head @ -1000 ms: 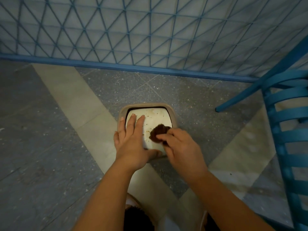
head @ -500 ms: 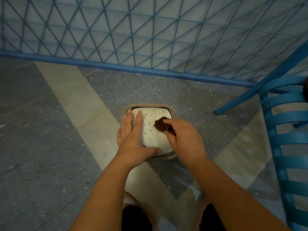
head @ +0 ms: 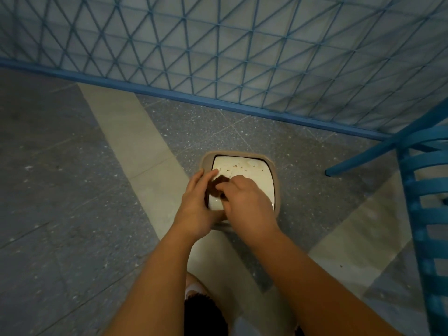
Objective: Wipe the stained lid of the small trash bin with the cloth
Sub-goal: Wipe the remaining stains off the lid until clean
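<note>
Stains, small brown specks and smears, show mostly on the far half of the white, rounded-square plastic lid (head: 244, 175) of the small beige trash bin (head: 276, 170), which stands on the grey speckled floor (head: 72, 190) just in front of the person. The dark brown, fuzzy cloth (head: 217, 184) sits bunched on the near-left part of that lid, pinched between the thumb and curled fingers (head: 224, 187) of the right hand (head: 244, 202), which presses it down onto the surface. The left hand (head: 196, 202) lies along the lid's left edge with its fingers fairly straight, seemingly bracing the bin; whether its thumb hooks the near rim is hard to tell, since the right hand covers that spot.

What the next stroke turns on, in my judgement, is that the remaining marks lie away from the cloth, toward the far edge and the far-right corner of the lid, so the wipe has to travel outward and rightward from the body. The right hand is the one placed for this, being on the cloth already. A blue slatted chair (head: 426, 214) stands well apart to the right, and a blue lattice fence (head: 218, 57) runs behind the bin.
</note>
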`<state>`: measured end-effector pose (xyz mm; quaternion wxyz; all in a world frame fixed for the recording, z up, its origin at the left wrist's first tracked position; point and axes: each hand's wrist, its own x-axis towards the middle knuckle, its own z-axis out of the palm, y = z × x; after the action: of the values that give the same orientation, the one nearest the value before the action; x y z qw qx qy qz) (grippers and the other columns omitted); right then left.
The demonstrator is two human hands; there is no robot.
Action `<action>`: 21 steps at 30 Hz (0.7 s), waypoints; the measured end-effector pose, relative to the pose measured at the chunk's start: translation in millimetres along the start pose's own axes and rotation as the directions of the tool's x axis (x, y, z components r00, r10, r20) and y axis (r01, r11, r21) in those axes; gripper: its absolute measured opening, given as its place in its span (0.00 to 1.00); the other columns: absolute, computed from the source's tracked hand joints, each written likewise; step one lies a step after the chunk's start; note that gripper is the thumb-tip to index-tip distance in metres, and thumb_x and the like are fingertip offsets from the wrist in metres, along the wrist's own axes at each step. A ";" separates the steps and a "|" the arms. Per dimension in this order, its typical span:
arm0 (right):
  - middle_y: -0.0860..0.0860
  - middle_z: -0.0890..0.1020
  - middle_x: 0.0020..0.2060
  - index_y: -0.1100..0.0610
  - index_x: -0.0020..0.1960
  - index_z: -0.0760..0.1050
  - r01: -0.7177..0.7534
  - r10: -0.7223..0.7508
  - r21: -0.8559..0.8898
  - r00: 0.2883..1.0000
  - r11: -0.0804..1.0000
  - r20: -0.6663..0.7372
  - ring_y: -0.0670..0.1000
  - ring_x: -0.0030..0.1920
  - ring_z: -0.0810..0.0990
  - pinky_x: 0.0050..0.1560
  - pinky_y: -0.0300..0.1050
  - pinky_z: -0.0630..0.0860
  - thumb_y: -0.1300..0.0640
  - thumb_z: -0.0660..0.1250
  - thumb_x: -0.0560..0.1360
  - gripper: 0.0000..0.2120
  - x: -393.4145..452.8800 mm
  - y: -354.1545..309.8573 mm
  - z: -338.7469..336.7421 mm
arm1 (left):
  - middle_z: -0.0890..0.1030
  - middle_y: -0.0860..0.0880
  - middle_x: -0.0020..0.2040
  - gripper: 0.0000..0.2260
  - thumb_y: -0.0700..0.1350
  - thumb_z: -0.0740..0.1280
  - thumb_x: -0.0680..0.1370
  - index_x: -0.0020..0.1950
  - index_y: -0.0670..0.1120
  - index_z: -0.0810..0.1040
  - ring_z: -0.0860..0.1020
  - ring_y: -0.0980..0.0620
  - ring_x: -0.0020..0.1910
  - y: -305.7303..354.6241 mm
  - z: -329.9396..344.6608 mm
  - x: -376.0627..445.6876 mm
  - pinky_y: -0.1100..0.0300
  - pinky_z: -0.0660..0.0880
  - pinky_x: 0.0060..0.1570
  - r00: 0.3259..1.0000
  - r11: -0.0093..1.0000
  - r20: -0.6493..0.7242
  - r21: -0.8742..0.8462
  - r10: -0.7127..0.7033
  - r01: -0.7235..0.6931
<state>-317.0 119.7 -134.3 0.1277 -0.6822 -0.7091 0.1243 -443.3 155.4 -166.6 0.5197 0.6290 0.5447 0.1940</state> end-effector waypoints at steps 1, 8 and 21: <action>0.54 0.80 0.45 0.56 0.55 0.80 0.059 -0.059 -0.009 0.997 0.998 0.040 0.55 0.45 0.78 0.40 0.45 0.76 0.60 0.72 0.68 0.16 -3.7 -0.8 0.8 | 0.52 0.53 0.77 0.41 0.34 0.76 0.66 0.72 0.57 0.64 0.57 0.53 0.75 -0.9 -0.8 0.6 0.64 0.59 0.68 1.000 1.000 0.007 0.007 0.006 -0.006; 0.52 0.78 0.55 0.51 0.63 0.76 -0.149 0.148 0.023 0.989 0.989 0.022 0.53 0.56 0.75 0.55 0.46 0.73 0.54 0.62 0.77 0.15 -25.2 60.5 -32.5 | 0.52 0.59 0.76 0.44 0.45 0.80 0.64 0.73 0.60 0.61 0.56 0.51 0.74 0.0 -3.6 -0.2 0.58 0.62 0.67 1.000 0.996 0.025 0.091 -0.007 0.005; 0.53 0.81 0.46 0.54 0.54 0.80 0.235 -0.232 -0.013 0.965 0.972 0.124 0.54 0.44 0.80 0.41 0.46 0.79 0.60 0.75 0.66 0.17 -22.8 29.7 -14.3 | 0.54 0.55 0.76 0.43 0.40 0.79 0.64 0.73 0.57 0.63 0.59 0.52 0.73 -1.1 -3.4 2.1 0.62 0.62 0.68 1.000 0.997 0.018 0.072 0.016 -0.018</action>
<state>-283.4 98.0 -131.6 0.0887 -0.5868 -0.7926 0.1399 -445.9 158.6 -167.0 0.4996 0.6536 0.5415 0.1732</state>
